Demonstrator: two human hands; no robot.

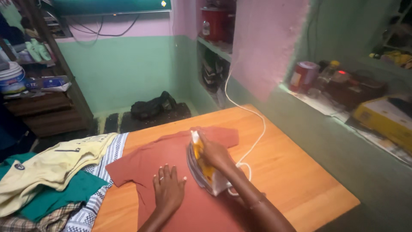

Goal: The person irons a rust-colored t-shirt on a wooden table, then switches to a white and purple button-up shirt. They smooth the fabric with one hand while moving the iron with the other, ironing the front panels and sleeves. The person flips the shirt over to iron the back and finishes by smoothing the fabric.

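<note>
yellow box (pixel 382 118) on right ledge (pixel 343 120)

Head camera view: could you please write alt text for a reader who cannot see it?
A right hand holds a yellow-and-white iron on a rust-red shirt spread over a wooden table, and the left hand lies flat on the shirt. Clothes are piled at the left.

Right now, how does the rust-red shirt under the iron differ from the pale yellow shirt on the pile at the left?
The rust-red shirt lies spread flat on the wooden table; the pale yellow shirt sits crumpled on a pile of clothes. The rust-red shirt is pinned by the left hand and has the iron, gripped by the right hand, on it; nothing touches the yellow one. Both are short-sleeved garments.
</note>
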